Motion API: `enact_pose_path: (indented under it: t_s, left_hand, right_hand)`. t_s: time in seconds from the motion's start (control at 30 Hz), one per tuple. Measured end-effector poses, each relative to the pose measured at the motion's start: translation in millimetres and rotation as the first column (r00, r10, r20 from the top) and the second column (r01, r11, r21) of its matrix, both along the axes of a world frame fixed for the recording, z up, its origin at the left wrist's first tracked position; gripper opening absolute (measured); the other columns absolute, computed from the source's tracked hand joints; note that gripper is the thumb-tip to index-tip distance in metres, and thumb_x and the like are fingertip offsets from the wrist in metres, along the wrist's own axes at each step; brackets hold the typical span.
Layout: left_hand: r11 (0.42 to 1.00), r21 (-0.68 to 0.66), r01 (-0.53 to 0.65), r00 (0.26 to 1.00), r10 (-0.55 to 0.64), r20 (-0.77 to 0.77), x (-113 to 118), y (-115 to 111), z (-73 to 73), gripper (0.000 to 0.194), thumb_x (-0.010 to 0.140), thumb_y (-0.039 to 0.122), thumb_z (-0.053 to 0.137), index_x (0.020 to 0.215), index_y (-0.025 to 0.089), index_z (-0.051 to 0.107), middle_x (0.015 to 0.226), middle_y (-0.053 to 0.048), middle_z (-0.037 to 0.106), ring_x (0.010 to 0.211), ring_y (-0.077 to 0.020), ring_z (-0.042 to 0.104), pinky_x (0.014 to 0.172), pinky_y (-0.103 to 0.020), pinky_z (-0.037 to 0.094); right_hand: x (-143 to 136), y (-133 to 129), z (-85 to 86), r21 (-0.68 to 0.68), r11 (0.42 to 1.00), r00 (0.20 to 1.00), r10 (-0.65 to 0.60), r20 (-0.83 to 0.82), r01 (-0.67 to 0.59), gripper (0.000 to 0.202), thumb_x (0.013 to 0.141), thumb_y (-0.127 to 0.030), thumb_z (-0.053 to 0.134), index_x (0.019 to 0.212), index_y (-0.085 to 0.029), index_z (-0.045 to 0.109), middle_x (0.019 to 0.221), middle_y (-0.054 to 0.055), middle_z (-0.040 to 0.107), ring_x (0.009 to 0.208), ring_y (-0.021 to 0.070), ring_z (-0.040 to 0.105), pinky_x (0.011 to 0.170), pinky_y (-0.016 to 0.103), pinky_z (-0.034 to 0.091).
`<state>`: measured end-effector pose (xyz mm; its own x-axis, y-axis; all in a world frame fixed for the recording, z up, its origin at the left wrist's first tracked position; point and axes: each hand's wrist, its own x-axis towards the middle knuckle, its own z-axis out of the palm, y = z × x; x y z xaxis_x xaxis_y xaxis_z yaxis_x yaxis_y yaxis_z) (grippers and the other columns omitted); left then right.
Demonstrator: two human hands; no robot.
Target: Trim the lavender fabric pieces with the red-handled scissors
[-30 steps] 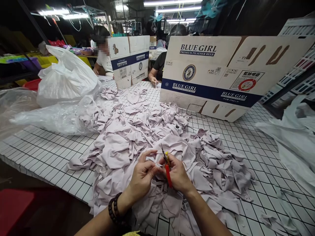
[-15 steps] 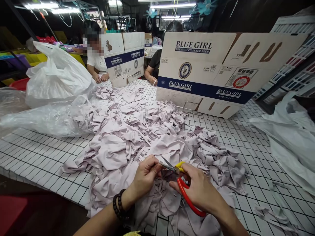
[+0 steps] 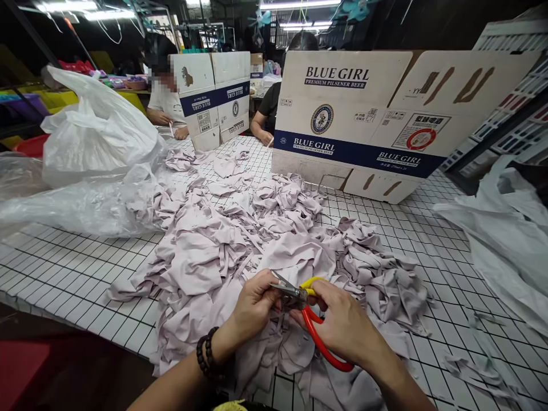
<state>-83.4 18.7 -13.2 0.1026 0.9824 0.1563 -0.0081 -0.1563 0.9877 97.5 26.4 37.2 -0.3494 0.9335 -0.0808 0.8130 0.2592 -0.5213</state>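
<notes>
My right hand [image 3: 338, 319] grips scissors [image 3: 299, 293] with one yellow and one red handle, their blades parted and pointing left. The blade tips lie at the fingers of my left hand [image 3: 257, 299], which are pinched together on something small; my fingers hide most of it. A dark bead bracelet [image 3: 205, 354] is on my left wrist. Beneath and beyond both hands spreads a large heap of pale pinkish-grey fabric pieces [image 3: 201, 245], loosely crumpled.
Two printed cartons, a large one [image 3: 342, 114] and a smaller one [image 3: 214, 100], stand on the grid-patterned table [image 3: 77, 279]. White plastic bags lie at left [image 3: 98, 137] and right [image 3: 500, 217]. Two people sit beyond the cartons. Fabric scraps [image 3: 475, 374] lie at lower right.
The scissors and my right hand have shifted slightly left, bringing the blades closer to my left fingers. Across the table, the left person's hands have moved apart, with a pale strip between them.
</notes>
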Motion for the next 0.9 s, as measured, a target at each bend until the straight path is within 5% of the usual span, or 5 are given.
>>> enact_pose_path:
  t_s: [0.43, 0.9]
  left_hand:
    - [0.995, -0.063, 0.074, 0.997, -0.072, 0.036, -4.8, 2.2, -1.0, 0.035, 0.087, 0.045, 0.059, 0.068, 0.016, 0.063, 0.061, 0.000, 0.053, 0.055, -0.0123, 0.052, 0.057, -0.025, 0.041]
    - [0.980, -0.179, 0.092, 0.986, -0.064, 0.152, -2.6, 1.6, -0.2, 0.035, 0.081, 0.047, 0.065, 0.067, 0.015, 0.062, 0.067, -0.001, 0.057, 0.054, -0.0121, 0.059, 0.054, -0.024, 0.048]
  right_hand:
    - [2.5, -0.5, -3.6, 0.140, 0.990, 0.997, 0.011, 0.071, -0.021, 0.021, 0.075, -0.040, 0.061, 0.067, -0.024, 0.052, 0.066, 0.000, 0.057, 0.052, 0.0144, 0.048, 0.049, 0.026, 0.033]
    - [0.9, -2.5, -3.3, 0.100, 0.995, 0.997, 0.002, 0.083, -0.010, 0.021, 0.077, -0.042, 0.060, 0.069, -0.024, 0.053, 0.071, 0.001, 0.061, 0.058, 0.0170, 0.053, 0.051, 0.027, 0.036]
